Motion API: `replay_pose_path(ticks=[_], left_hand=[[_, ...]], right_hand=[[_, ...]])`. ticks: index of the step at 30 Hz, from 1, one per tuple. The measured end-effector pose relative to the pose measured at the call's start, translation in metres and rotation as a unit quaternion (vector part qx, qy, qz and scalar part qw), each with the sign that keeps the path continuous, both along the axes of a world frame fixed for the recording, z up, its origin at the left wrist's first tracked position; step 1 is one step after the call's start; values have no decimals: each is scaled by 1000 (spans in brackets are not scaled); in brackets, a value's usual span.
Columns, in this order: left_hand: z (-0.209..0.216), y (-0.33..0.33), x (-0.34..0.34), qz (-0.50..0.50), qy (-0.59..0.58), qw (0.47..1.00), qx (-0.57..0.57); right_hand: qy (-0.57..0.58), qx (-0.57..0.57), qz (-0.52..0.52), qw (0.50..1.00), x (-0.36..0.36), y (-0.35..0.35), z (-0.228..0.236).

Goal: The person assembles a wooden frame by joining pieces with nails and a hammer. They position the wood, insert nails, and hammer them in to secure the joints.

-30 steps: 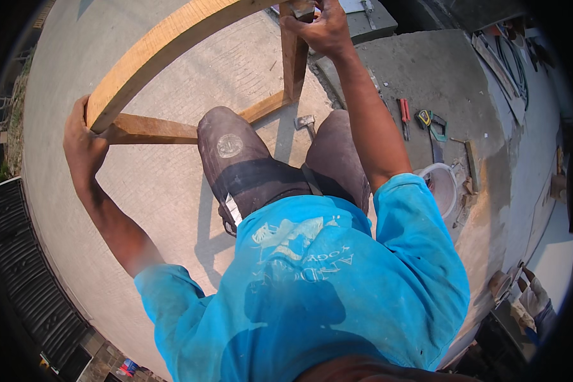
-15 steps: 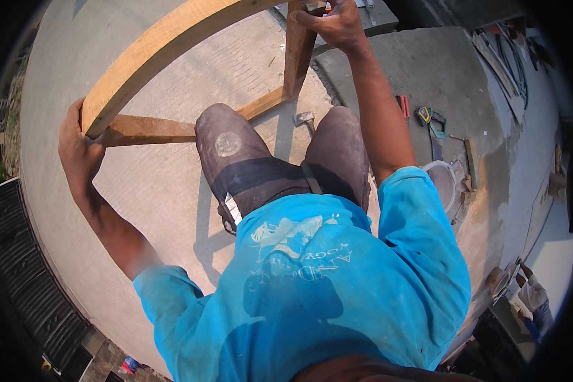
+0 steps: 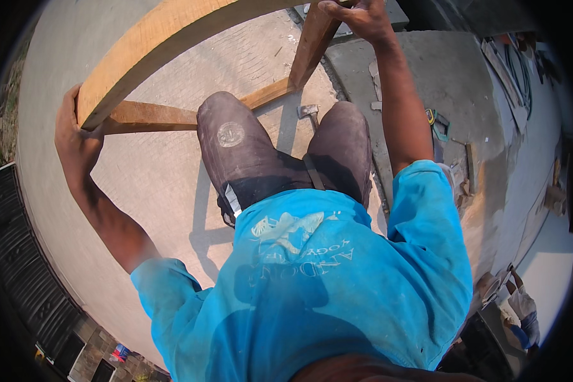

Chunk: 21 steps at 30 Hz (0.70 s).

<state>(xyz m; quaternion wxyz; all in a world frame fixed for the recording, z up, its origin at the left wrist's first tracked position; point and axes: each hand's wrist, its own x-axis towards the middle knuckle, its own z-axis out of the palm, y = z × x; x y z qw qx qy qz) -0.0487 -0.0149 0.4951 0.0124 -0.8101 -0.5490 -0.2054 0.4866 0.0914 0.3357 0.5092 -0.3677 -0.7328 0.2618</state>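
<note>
A frame of pale sawn timber stands in front of my knees. Its raised beam [image 3: 165, 44] spans the top of the view, bowed by the lens. My left hand [image 3: 77, 140] is closed round the beam's left end, where a slanting wooden piece [image 3: 149, 117] meets it. At the far right, my right hand [image 3: 363, 20] grips the frame by the top of another upright piece [image 3: 313, 48]; its fingertips are partly cut off by the view's edge. A low wooden rail [image 3: 266, 94] runs behind my knees. Between them a hammer [image 3: 308, 111] lies on the concrete.
On the grey slab [image 3: 426, 70] to my right lies a saw [image 3: 438, 124] with a green and yellow handle, partly behind my arm. A short wood strip [image 3: 471, 167] lies farther right. Another person [image 3: 523, 305] is at the lower right. A dark ribbed panel [image 3: 28, 254] stands at the left.
My right hand and the frame's right upright have shifted right. My left hand and the beam's left end have risen slightly. My right arm now covers the red-handled tool and most of the bucket.
</note>
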Motion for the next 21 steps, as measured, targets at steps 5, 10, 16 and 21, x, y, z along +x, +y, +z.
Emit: replay_pose_path(ticks=[5, 10, 16, 21], left_hand=[[-7, 0, 10, 13, 63, 997, 44], [-9, -6, 9, 92, 50, 994, 30], [-2, 2, 25, 99, 81, 992, 19], [2, -3, 23, 94, 69, 993, 14]], right_hand=[[24, 35, -2, 999, -6, -8, 16], [34, -65, -63, 995, -46, -30, 38], [46, -52, -96, 993, -66, -41, 35], [93, -7, -74, 993, -81, -42, 48]])
